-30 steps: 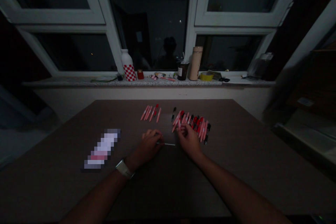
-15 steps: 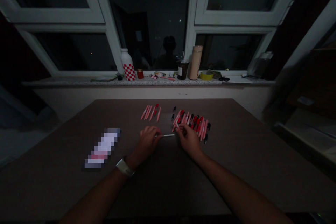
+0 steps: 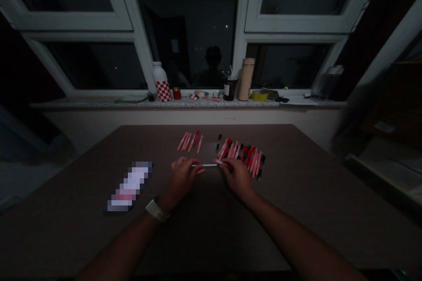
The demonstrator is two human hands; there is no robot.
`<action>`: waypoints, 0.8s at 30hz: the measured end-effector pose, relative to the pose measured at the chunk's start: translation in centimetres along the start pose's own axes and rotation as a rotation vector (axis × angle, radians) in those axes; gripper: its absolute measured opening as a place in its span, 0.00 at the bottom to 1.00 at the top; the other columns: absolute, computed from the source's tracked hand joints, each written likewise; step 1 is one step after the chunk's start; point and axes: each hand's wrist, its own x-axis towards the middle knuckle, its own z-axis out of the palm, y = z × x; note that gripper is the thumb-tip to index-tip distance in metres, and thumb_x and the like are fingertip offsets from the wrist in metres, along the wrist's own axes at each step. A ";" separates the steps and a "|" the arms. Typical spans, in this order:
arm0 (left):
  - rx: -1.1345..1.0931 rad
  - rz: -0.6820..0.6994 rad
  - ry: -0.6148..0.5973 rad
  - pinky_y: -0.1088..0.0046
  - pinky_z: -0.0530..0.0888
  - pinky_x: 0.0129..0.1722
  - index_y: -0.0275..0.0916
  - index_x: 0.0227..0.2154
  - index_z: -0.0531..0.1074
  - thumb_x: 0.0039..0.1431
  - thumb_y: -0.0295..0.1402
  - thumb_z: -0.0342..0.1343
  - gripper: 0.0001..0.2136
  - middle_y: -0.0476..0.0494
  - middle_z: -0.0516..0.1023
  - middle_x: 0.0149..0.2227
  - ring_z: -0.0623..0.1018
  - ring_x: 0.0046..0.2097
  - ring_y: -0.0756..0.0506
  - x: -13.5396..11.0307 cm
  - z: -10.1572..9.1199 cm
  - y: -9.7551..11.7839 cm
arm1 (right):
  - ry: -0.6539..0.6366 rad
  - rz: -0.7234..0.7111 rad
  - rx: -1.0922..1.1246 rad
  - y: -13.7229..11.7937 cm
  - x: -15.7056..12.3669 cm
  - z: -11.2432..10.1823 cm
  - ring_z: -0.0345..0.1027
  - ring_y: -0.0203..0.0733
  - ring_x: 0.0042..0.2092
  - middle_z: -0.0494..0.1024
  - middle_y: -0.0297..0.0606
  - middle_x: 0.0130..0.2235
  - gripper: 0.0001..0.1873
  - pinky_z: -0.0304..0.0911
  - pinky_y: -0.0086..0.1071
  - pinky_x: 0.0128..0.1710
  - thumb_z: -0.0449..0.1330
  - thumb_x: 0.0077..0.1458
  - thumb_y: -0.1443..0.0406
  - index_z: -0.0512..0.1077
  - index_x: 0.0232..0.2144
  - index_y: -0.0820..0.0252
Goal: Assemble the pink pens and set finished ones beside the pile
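Between my two hands runs a thin white pen refill, level over the dark table. My left hand pinches its left end. My right hand holds a short pink pen barrel, whose tip meets the refill's right end. Just beyond that hand lies a dense row of pink, red and black pens. A smaller group of pink pens lies beyond the gap between my hands. A watch sits on my left wrist.
A pixelated, blurred object lies on the table at left. Beyond the table's far edge, a windowsill holds a checkered bottle, a tan flask, a dark jar and a tape roll.
My hands have drawn nearer the far side of the table. The white refill has risen from below my right fingers, and its right end now meets the pink barrel.
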 end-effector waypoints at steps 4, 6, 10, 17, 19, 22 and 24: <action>0.005 -0.013 0.036 0.60 0.64 0.46 0.42 0.38 0.75 0.65 0.38 0.53 0.08 0.44 0.80 0.38 0.74 0.44 0.40 0.1 -0.2 0.2 | 0.013 -0.016 -0.028 0.1 0.1 -0.1 0.73 0.49 0.44 0.82 0.42 0.41 0.08 0.66 0.40 0.45 0.60 0.60 0.65 0.79 0.40 0.56; 0.007 -0.035 0.069 0.60 0.64 0.46 0.42 0.38 0.76 0.66 0.39 0.53 0.09 0.44 0.80 0.38 0.74 0.44 0.39 0.1 -0.4 0.3 | 0.025 -0.010 -0.037 0.3 0.1 -0.1 0.73 0.49 0.43 0.82 0.42 0.40 0.08 0.65 0.40 0.45 0.61 0.59 0.65 0.79 0.40 0.56; 0.021 -0.034 0.082 0.60 0.64 0.46 0.43 0.38 0.76 0.66 0.39 0.53 0.09 0.43 0.80 0.38 0.73 0.44 0.39 0.2 -0.6 0.2 | 0.009 -0.035 -0.065 0.3 0.1 -0.1 0.73 0.49 0.44 0.82 0.42 0.41 0.09 0.64 0.39 0.45 0.61 0.60 0.66 0.79 0.41 0.56; 0.093 0.077 0.013 0.60 0.62 0.45 0.44 0.38 0.78 0.62 0.40 0.59 0.07 0.45 0.80 0.36 0.72 0.44 0.39 0.0 -0.3 -0.1 | -0.084 -0.143 -0.170 -0.1 -0.2 -0.2 0.71 0.48 0.45 0.82 0.41 0.42 0.09 0.63 0.39 0.47 0.60 0.61 0.67 0.79 0.42 0.56; 0.089 0.106 -0.014 0.61 0.62 0.45 0.44 0.38 0.78 0.62 0.40 0.60 0.07 0.44 0.79 0.36 0.72 0.44 0.40 -0.1 -0.2 -0.1 | -0.161 -0.184 -0.175 -0.2 -0.4 0.1 0.72 0.47 0.46 0.82 0.40 0.42 0.10 0.63 0.39 0.48 0.59 0.61 0.68 0.79 0.43 0.56; 0.056 0.125 -0.044 0.63 0.63 0.45 0.44 0.40 0.78 0.63 0.39 0.59 0.07 0.44 0.78 0.38 0.73 0.44 0.42 -0.2 -0.1 -0.1 | -0.291 -0.231 -0.141 -0.5 -0.7 0.5 0.72 0.45 0.47 0.81 0.38 0.44 0.14 0.63 0.36 0.49 0.57 0.62 0.70 0.77 0.47 0.54; 0.032 0.130 -0.052 0.64 0.64 0.46 0.43 0.42 0.77 0.63 0.38 0.59 0.08 0.44 0.78 0.39 0.73 0.44 0.42 -0.2 0.0 -0.1 | -0.344 -0.252 -0.094 -0.8 -0.8 0.6 0.72 0.43 0.47 0.81 0.38 0.46 0.17 0.64 0.35 0.49 0.55 0.63 0.70 0.75 0.51 0.53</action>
